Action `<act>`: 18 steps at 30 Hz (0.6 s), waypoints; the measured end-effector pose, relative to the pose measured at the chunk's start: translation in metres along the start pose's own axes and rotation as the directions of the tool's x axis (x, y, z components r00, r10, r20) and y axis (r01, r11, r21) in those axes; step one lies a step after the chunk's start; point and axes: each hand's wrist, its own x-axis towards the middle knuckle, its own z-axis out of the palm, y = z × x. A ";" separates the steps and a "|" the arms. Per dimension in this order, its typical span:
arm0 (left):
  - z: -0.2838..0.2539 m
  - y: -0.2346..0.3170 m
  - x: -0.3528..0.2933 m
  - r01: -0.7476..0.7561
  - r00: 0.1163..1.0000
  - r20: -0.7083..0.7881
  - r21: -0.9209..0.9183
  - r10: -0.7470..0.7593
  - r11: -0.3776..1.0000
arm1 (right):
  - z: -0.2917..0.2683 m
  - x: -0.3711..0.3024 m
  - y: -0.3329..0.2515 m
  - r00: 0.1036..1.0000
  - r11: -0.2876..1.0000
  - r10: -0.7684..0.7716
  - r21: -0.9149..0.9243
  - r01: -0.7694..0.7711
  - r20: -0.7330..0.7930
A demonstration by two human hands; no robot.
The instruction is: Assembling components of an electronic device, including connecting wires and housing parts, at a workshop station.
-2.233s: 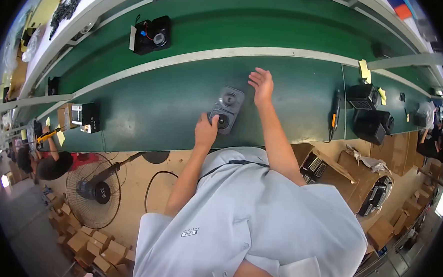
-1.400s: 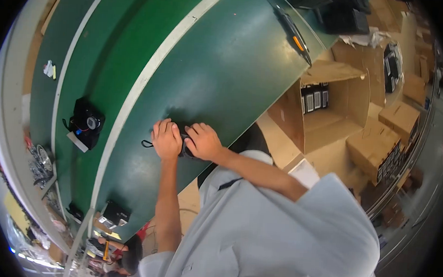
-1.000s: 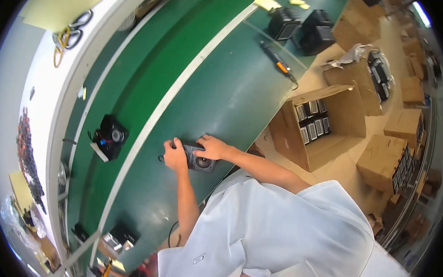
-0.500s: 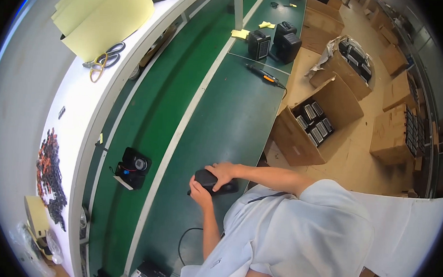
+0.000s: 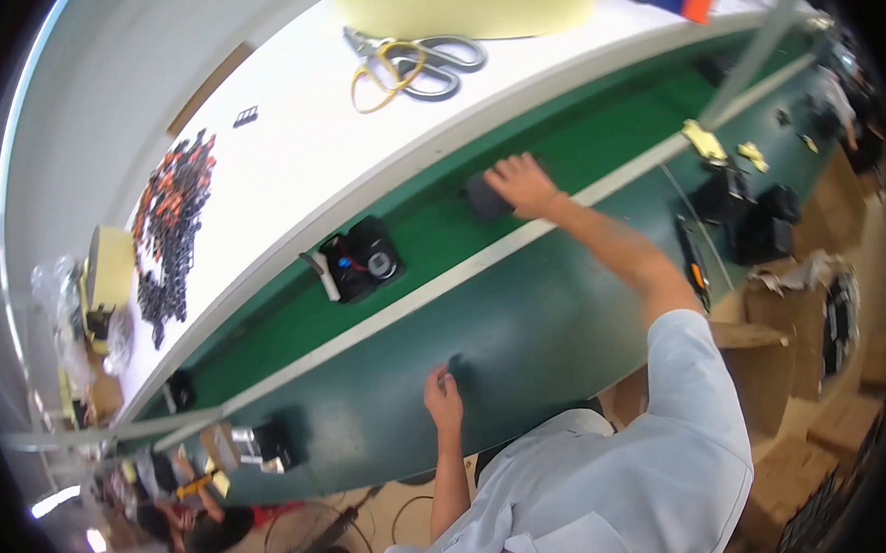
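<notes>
My right hand reaches out over the green conveyor belt, its fingers laid over a dark boxy device and gripping it. Part of the device is hidden under the palm, and its details are blurred. Above the dark green worktable, my left hand has loosely bent fingers, with the thumb apart and nothing clearly visible in them. Nearer the left on the belt sits an opened black case with a round silver part and coloured wires inside.
A white shelf above the belt carries scissors, a heap of black and orange small parts and yellow sheets. At right lie a power screwdriver, black devices and cartons. A fan and another person are at lower left.
My right hand has carried the dark device from the worktable across to the belt. My left hand has come off it and stays over the table. The view has turned left.
</notes>
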 end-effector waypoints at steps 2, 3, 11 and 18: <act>0.003 0.024 0.021 0.077 0.991 -0.109 -0.004 -0.077 0.997 | 0.036 0.025 0.026 0.978 0.990 -0.090 -0.120 0.068 -0.186; 0.007 0.034 0.028 0.122 0.976 -0.176 -0.035 -0.127 0.992 | 0.054 0.033 0.033 0.965 0.985 -0.114 -0.151 0.080 -0.235; -0.002 0.034 0.152 -0.096 0.925 -0.320 0.319 0.202 0.943 | 0.106 -0.030 0.001 0.938 0.963 0.109 0.270 -0.017 -0.328; 0.004 0.033 0.335 0.094 0.987 -0.158 0.610 0.005 0.787 | 0.060 -0.125 -0.068 0.836 0.537 0.538 0.807 -0.246 -0.104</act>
